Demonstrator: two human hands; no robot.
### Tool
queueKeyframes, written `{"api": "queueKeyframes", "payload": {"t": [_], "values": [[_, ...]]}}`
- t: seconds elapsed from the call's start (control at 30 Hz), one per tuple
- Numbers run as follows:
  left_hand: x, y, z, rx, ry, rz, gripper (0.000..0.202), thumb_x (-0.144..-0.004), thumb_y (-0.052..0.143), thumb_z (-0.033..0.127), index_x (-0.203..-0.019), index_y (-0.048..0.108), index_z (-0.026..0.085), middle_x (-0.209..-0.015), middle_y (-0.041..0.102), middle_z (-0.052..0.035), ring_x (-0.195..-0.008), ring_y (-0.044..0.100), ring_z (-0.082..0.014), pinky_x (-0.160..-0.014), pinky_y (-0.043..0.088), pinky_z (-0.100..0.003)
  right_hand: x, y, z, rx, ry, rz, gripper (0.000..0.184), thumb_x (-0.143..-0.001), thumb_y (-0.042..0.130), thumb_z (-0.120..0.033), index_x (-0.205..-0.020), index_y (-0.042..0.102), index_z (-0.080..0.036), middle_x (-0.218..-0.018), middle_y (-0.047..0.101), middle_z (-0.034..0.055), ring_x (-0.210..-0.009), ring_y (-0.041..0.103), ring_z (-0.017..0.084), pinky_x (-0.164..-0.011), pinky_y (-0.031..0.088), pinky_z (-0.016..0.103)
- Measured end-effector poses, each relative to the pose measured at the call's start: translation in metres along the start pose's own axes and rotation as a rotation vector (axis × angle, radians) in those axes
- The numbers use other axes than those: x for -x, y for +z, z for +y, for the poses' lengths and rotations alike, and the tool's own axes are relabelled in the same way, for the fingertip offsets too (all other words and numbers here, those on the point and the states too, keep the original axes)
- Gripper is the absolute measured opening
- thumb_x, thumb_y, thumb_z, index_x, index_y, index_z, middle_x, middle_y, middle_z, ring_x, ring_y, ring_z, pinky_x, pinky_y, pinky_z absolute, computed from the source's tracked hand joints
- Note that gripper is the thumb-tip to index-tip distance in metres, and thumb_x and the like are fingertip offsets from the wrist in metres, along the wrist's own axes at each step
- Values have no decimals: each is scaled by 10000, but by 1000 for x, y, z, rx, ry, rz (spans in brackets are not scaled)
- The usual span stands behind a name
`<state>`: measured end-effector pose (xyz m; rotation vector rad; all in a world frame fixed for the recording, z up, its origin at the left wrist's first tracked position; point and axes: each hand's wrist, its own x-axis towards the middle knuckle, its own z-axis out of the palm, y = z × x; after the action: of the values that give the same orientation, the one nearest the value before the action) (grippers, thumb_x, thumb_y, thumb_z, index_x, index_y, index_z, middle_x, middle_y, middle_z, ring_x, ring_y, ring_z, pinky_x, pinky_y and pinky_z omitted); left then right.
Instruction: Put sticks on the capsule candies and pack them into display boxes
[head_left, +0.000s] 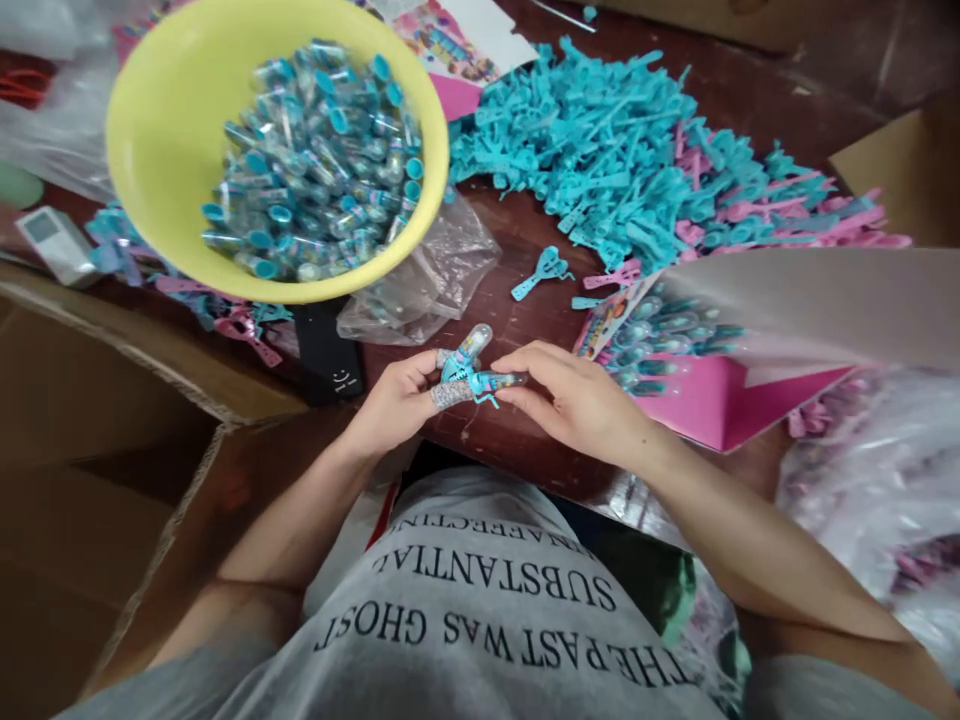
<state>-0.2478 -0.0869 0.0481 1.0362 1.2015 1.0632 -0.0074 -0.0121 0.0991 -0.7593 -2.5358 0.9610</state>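
Observation:
My left hand (401,398) is closed around a small clear tube with a blue cap (471,346) and a blue plastic clip piece (459,374); its fingertips are taped. My right hand (566,392) pinches a second clear tube (501,381) lying sideways and presses it against the blue piece. Both hands meet above the dark wooden table's near edge (517,320). A yellow bowl (169,130) full of the same blue-capped tubes stands at the upper left.
A big heap of blue and pink plastic pieces (615,150) covers the far table. A pink box (705,400) with finished pieces lies at right, a crumpled clear bag (427,280) by the bowl, a black object (328,352) under it, cardboard boxes (112,400) at left.

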Motion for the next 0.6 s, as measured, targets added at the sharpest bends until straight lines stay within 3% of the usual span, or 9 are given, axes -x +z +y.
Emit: {"api": "queueKeyframes", "payload": {"t": [0.1,0.2,0.27,0.33,0.4,0.47,0.53,0.6], "values": [[-8,14,8,-153,71,-96,270,-907,837,430,-1034,797,196,-995,823,-45,-872,730,-173,-871,599,-306,17,-6,-4,178,-39,23,229,-1099,550,-263,-1286,666,-201,-1199,764,104,-1020,760,223,-844,641,362],[-10,23,15,-311,178,-169,217,-964,764,385,-1072,779,197,-1008,825,-44,-898,744,-182,-853,600,-296,30,-14,-6,261,-56,21,261,-1095,531,-226,-1309,678,-199,-1230,771,108,-992,766,222,-817,632,355],[-10,29,18,-434,295,-170,169,-997,712,339,-1064,760,191,-977,815,-45,-855,737,-172,-787,587,-272,37,-16,-4,136,2,62,240,-1095,551,-281,-1275,684,-195,-1179,781,102,-983,763,211,-827,617,342],[-9,34,19,-583,457,-150,137,-1017,671,297,-1032,745,183,-899,788,-43,-769,706,-155,-702,552,-253,44,-16,-2,-66,134,73,245,-1097,561,-378,-1144,700,-183,-998,789,68,-859,752,177,-756,588,304],[-9,40,21,-726,603,-136,133,-1024,655,281,-1020,741,180,-838,758,-38,-715,678,-150,-652,521,-251,51,-18,0,-277,299,13,355,-1110,517,-460,-974,690,-181,-792,747,14,-657,695,120,-639,528,258],[-10,45,23,-793,667,-157,129,-1025,651,278,-1032,743,188,-823,752,-33,-700,677,-150,-638,520,-252,62,-23,0,-416,420,-27,446,-1121,470,-509,-909,686,-181,-710,710,-17,-546,627,80,-577,480,232],[-13,51,25,-780,623,-196,112,-1021,669,277,-1057,744,203,-866,778,-32,-730,709,-153,-660,547,-250,76,-30,0,-424,433,45,426,-1087,536,-562,-1038,725,-183,-776,738,-6,-583,633,86,-585,487,232],[-17,60,28,-731,552,-219,144,-1009,705,284,-1131,737,215,-984,816,-40,-825,763,-164,-735,592,-255,91,-36,0,-366,410,152,493,-1010,675,-591,-1307,690,-199,-957,788,37,-669,669,114,-606,522,249]]}}
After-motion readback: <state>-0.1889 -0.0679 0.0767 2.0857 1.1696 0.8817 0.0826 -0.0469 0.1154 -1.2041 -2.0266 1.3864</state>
